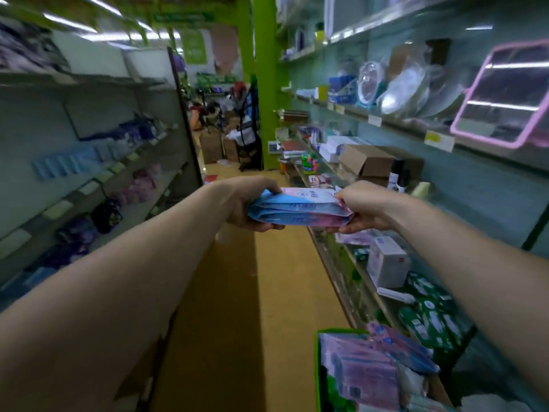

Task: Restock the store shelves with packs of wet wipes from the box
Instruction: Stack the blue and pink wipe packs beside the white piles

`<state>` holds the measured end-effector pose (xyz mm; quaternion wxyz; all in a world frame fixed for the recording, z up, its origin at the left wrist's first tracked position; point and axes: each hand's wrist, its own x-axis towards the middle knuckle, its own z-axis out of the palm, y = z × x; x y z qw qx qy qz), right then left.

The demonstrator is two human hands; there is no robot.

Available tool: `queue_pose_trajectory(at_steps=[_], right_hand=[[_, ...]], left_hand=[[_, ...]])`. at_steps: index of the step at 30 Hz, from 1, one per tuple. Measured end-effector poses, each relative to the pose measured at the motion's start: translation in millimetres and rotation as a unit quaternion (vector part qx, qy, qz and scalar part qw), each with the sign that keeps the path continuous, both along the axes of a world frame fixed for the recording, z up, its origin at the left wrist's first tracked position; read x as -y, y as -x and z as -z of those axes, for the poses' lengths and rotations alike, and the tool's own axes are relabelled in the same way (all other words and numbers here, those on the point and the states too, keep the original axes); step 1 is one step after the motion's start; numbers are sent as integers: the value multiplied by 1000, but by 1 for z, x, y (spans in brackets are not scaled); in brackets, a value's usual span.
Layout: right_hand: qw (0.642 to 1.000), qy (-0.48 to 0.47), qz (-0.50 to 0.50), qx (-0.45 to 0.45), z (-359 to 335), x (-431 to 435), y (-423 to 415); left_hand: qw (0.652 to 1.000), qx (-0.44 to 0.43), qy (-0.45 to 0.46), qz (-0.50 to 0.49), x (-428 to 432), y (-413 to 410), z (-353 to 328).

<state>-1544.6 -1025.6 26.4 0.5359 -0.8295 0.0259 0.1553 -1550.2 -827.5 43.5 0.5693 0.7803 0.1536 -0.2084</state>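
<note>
Wet-wipe packs [298,208], stacked, gripped at opposite ends by left hand [249,203] and right hand [364,208], held over open aisle floor [282,278] beside right shelf edge [332,263].

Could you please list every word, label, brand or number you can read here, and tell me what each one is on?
No text reads with certainty.
Packs of wet wipes, gripped by the left hand and right hand: dark print, too blurred to read.
Green overhead sign: pale lettering, blurred.
Yellow shelf tag: too small and blurred.
Packs in the box: print unreadable.
</note>
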Motion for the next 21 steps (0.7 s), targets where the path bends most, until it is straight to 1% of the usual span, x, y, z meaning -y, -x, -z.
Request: queue_pose_trajectory(at_steps=[6,10,12,16,21], right_hand=[[996,8,-77,54,-49,-113,13],[987,5,-129,91,-85,-195,31],[982,5,-151,109,-102,-234,41],[972,-6,-191,139,-133,-306,63],[955,-13,-244,171,-161,-385,95]], left_hand=[[995,61,-10,-80,-111,42,-49],[987,84,-26,-135,-197,69,-82],[981,104,-43,-160,-236,86,-99],[969,145,-51,-194,-298,130,-133],[950,167,-80,-252,-368,182,-160]])
